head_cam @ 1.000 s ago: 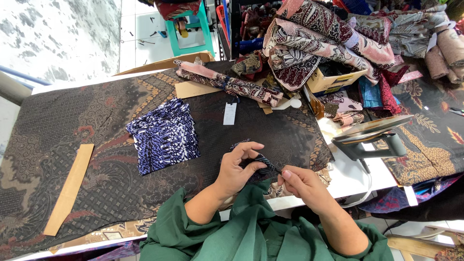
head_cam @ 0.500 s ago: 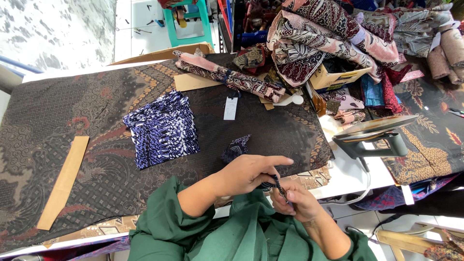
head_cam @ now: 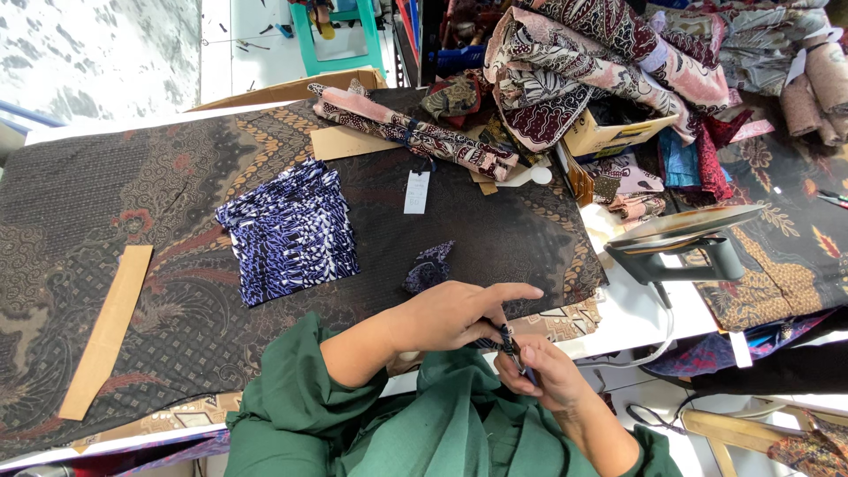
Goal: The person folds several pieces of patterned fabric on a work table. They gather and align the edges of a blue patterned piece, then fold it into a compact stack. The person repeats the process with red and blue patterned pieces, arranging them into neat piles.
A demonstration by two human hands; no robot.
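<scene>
Left hand (head_cam: 450,314) and right hand (head_cam: 541,371) are pinching a small dark fabric strip (head_cam: 505,338) together (best kept taut, gripped near the end) over desk (head_cam: 106,212) edge.

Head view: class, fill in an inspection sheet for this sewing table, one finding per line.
Surface: table covered by dark patterned cloth.
Job's things: small dark fabric strip pinched between left hand and right hand.
Clutter: blue-white stack, fabric scrap, cardboard strip, paper tag, fabric roll, fabric pile, iron.
Grippers: both hands closed on the strip, at the table's near edge.
Cables: white cord under the iron.
Surroundings: green stool, tiled floor.
</scene>
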